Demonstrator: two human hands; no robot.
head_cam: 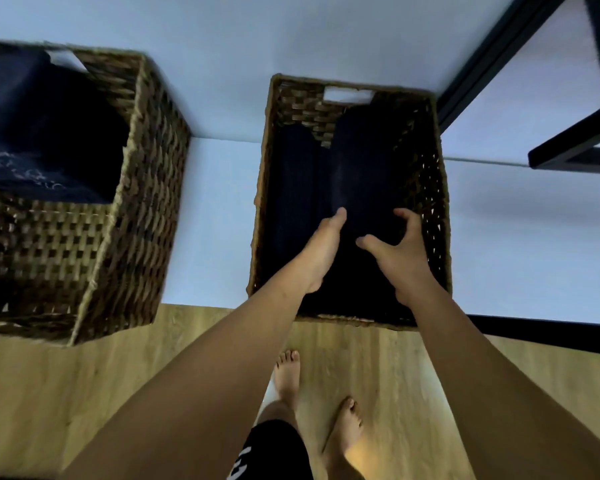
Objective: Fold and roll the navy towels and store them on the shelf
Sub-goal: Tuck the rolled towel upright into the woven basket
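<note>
Two woven baskets on the pale shelf surface. Right-hand basket (pixel 437 202): rolled navy towels (pixel 357 168) laid lengthwise, stored. Left-hand basket (pixel 146 188), well apart from the fingers: loose navy towels (pixel 42 126) heaped, apparently not yet folded; task judged partway. Left hand (pixel 321 251): reaching into the right-hand basket, fingers held together, flat against the nearest roll. Right hand (pixel 400 251): fingers spread and curled around the roll's near end, resting rather than pinching.
</note>
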